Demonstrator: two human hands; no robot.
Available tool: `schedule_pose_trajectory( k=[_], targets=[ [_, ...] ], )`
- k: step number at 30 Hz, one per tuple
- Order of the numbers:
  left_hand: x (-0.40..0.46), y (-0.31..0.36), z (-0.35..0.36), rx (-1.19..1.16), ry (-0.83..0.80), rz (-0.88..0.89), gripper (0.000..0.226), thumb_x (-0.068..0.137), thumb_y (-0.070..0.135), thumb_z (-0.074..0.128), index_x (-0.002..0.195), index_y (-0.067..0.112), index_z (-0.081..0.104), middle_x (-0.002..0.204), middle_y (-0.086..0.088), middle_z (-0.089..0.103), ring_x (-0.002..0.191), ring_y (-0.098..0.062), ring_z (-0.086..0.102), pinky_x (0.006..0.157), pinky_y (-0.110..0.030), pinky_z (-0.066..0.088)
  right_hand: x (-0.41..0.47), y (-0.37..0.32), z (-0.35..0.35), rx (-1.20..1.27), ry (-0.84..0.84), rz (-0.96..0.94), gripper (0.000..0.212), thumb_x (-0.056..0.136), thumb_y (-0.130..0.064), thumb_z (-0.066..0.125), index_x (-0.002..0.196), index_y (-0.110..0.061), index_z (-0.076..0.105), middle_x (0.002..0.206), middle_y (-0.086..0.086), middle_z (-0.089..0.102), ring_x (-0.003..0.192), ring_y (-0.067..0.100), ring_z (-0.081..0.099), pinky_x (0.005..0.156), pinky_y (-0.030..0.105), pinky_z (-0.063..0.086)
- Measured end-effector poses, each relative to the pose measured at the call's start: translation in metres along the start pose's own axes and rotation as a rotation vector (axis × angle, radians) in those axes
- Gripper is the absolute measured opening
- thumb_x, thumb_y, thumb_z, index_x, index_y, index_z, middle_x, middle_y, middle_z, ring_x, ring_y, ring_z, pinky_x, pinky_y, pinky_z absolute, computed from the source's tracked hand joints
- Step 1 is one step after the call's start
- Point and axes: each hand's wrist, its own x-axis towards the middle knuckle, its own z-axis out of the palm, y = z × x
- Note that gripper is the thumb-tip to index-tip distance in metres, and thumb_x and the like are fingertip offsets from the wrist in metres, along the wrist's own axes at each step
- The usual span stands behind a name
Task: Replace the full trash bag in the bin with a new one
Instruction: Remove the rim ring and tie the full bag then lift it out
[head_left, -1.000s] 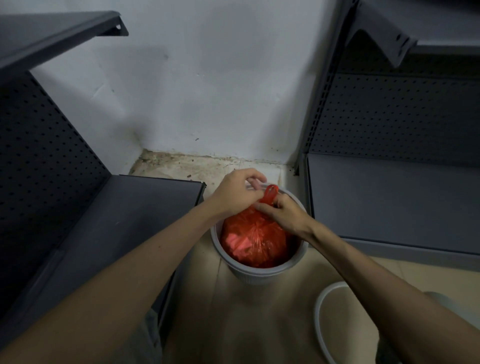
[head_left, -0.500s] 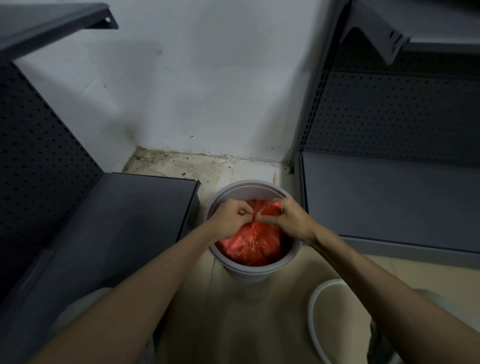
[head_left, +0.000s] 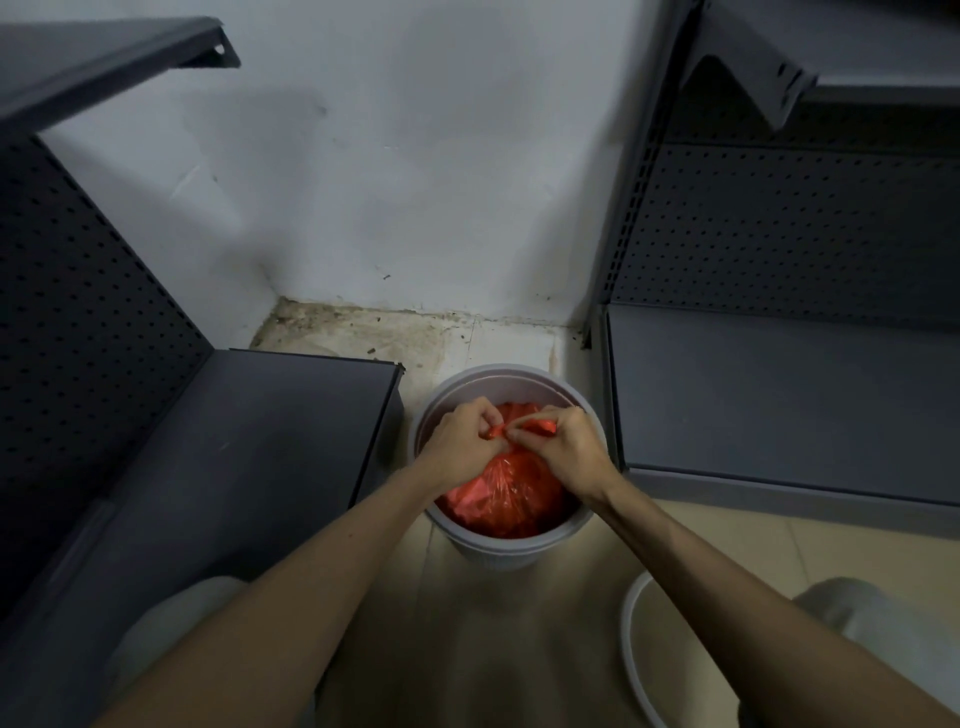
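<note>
trash bag (head_left: 506, 493): crinkly red plastic, in round grey bin (head_left: 511, 551) | left hand (head_left: 462, 441), right hand (head_left: 569, 449): fingers pinch its twisted top

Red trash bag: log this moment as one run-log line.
stage: tying bag | red trash bag: inside grey bin | left hand: pinches bag top | right hand: pinches bag top | new bag: unseen

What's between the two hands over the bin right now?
In the head view, a twisted strip of the red trash bag runs between the left hand and right hand; both pinch it above the grey bin.
</note>
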Motion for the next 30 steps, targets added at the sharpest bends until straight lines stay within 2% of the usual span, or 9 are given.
schedule_pose_trajectory(
  k=[3,7,10,12,14,19,22,25,30],
  targets=[
    [-0.001,0.001,0.005,0.065,0.043,0.019,0.01,0.086,0.026,0.068,0.093,0.027,0.061,0.081,0.006,0.059,0.088,-0.023,0.064,0.081,-0.041,0.053,-0.001,0.001,-0.005,0.115,0.001,0.067,0.014,0.083,-0.005,0.071,0.095,-0.009,0.078,0.083,-0.017,0.07,0.077,-0.012,0.063,0.081,0.006,0.044],
    [-0.004,0.005,0.005,0.102,0.107,0.071,0.017,0.088,0.023,0.065,0.104,0.027,0.071,0.08,0.01,0.064,0.087,-0.016,0.065,0.077,-0.033,0.052,-0.004,0.003,-0.008,0.137,-0.045,0.095,0.018,0.086,-0.01,0.07,0.103,-0.011,0.076,0.092,-0.012,0.071,0.089,-0.007,0.063,0.094,0.013,0.044],
    [-0.006,0.01,0.003,-0.07,0.117,0.015,0.025,0.087,0.013,0.066,0.109,0.02,0.075,0.089,0.003,0.074,0.086,-0.007,0.066,0.081,-0.024,0.051,-0.003,0.003,-0.006,0.214,-0.019,0.113,0.018,0.086,-0.01,0.07,0.103,-0.009,0.076,0.102,0.004,0.073,0.099,0.016,0.067,0.099,0.031,0.049],
    [-0.005,0.013,0.001,-0.268,0.145,-0.084,0.022,0.088,0.013,0.064,0.104,0.019,0.077,0.079,-0.001,0.075,0.068,0.005,0.06,0.068,-0.017,0.047,-0.002,0.002,-0.004,0.209,-0.025,0.103,0.017,0.086,-0.012,0.07,0.102,-0.012,0.076,0.103,0.007,0.072,0.1,0.02,0.066,0.099,0.035,0.049],
    [-0.003,0.013,-0.002,-0.414,0.189,-0.175,0.016,0.089,0.017,0.065,0.099,0.021,0.078,0.073,0.0,0.073,0.053,0.005,0.053,0.061,-0.019,0.043,-0.002,0.002,-0.004,0.185,-0.045,0.098,0.018,0.087,-0.015,0.07,0.104,-0.014,0.075,0.104,0.008,0.071,0.1,0.02,0.065,0.099,0.036,0.049],
    [0.0,0.01,-0.006,-0.577,0.191,-0.272,0.017,0.084,0.013,0.073,0.099,0.019,0.076,0.089,0.0,0.075,0.073,-0.008,0.067,0.046,-0.016,0.047,-0.002,-0.003,-0.002,0.202,-0.033,0.118,0.02,0.089,-0.016,0.067,0.107,-0.016,0.074,0.108,0.002,0.072,0.101,0.014,0.067,0.099,0.034,0.051],
    [0.002,0.008,-0.006,-0.5,0.227,-0.276,0.014,0.085,0.015,0.072,0.097,0.02,0.077,0.091,0.001,0.074,0.086,-0.014,0.068,0.058,-0.024,0.052,-0.001,-0.005,-0.002,0.216,0.049,0.197,0.018,0.088,-0.023,0.069,0.105,-0.019,0.076,0.097,-0.003,0.076,0.094,0.011,0.07,0.095,0.038,0.054],
    [0.001,0.007,-0.01,-0.349,0.315,-0.222,0.013,0.086,0.012,0.072,0.082,0.025,0.072,0.082,0.005,0.071,0.081,-0.011,0.066,0.068,-0.025,0.054,0.0,-0.001,-0.003,0.085,0.121,0.265,0.016,0.086,-0.035,0.07,0.094,-0.025,0.079,0.083,-0.004,0.077,0.084,0.015,0.071,0.088,0.043,0.056],
    [-0.006,0.0,-0.017,-0.043,0.395,-0.152,0.014,0.088,0.007,0.065,0.082,0.018,0.069,0.079,0.004,0.067,0.079,-0.013,0.065,0.073,-0.028,0.055,0.003,0.004,-0.008,-0.11,0.152,0.436,0.03,0.084,-0.033,0.071,0.059,-0.017,0.073,0.059,-0.003,0.069,0.063,0.015,0.067,0.077,0.042,0.058]
  ],
)
